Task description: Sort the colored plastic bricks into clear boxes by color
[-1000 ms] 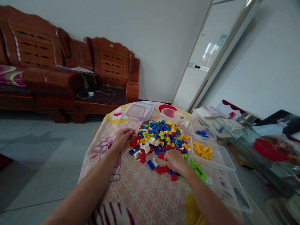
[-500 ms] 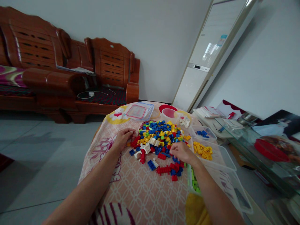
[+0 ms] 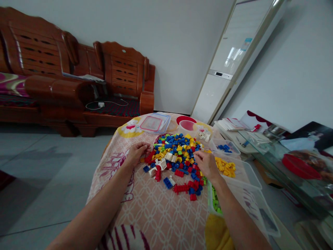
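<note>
A heap of mixed toy building bricks (image 3: 170, 142) in blue, yellow, red, white and green covers the middle of the table. My left hand (image 3: 137, 153) rests at the heap's left edge beside some red bricks (image 3: 150, 158), fingers curled together; whether anything is in them is hidden. My right hand (image 3: 206, 164) hovers over the heap's right side, thumb and fingertips pinched, and what they hold cannot be made out. Close by it are a box of yellow bricks (image 3: 225, 168) and a box of green bricks (image 3: 215, 200). Loose red pieces (image 3: 181, 188) and a blue brick (image 3: 168, 183) lie in front.
A clear box with blue bricks (image 3: 225, 148) stands at the right, white pieces (image 3: 204, 136) behind it. Box lids (image 3: 153, 123) and a pinkish tub (image 3: 187, 126) sit at the back. A glass-topped table (image 3: 286, 166) is at the right, a wooden sofa (image 3: 125, 73) behind.
My right hand has moved slightly up and to the right, away from the front of the heap toward the yellow box. My left hand has hardly moved.
</note>
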Demonstrator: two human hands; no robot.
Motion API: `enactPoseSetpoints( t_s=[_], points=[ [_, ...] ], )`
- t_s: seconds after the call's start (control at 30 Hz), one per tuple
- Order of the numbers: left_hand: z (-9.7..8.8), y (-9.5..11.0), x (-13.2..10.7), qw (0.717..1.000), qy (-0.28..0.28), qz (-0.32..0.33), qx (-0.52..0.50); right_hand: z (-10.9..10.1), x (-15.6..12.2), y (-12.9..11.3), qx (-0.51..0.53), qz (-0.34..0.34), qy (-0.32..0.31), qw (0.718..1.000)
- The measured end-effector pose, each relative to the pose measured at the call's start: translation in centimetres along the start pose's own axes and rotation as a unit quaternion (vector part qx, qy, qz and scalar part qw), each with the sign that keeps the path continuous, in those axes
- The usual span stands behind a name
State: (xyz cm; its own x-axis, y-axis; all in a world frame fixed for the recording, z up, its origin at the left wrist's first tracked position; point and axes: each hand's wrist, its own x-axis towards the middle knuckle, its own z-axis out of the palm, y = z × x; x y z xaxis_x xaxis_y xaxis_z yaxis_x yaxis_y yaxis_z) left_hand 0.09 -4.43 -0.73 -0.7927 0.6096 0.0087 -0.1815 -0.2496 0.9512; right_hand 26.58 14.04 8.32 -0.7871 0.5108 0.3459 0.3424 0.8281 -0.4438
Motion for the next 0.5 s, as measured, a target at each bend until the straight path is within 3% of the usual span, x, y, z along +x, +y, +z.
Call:
enactPoseSetpoints(
  t_s=[0.1, 0.23, 0.37, 0.5],
  points=[
    [-0.1, -0.1, 0.1, 1.000, -0.002, 0.002, 0.000, 1.6, -0.8, -2.4, -0.036, -0.058, -0.094, 0.993],
    [-0.1, -0.1, 0.1, 1.000, -0.005, 0.003, 0.002, 3.5, -2.0, -4.6, -0.127, -0.076, -0.207, 0.967],
    [0.0, 0.0, -0.1, 1.000, -0.002, 0.003, 0.006, 4.0, -2.5, -5.2, -0.193, -0.062, -0.249, 0.947],
    [0.0, 0.0, -0.1, 1.000, 0.000, 0.004, 0.007, 3.7, -2.1, -4.8, -0.194, -0.033, -0.231, 0.953]
  ],
)
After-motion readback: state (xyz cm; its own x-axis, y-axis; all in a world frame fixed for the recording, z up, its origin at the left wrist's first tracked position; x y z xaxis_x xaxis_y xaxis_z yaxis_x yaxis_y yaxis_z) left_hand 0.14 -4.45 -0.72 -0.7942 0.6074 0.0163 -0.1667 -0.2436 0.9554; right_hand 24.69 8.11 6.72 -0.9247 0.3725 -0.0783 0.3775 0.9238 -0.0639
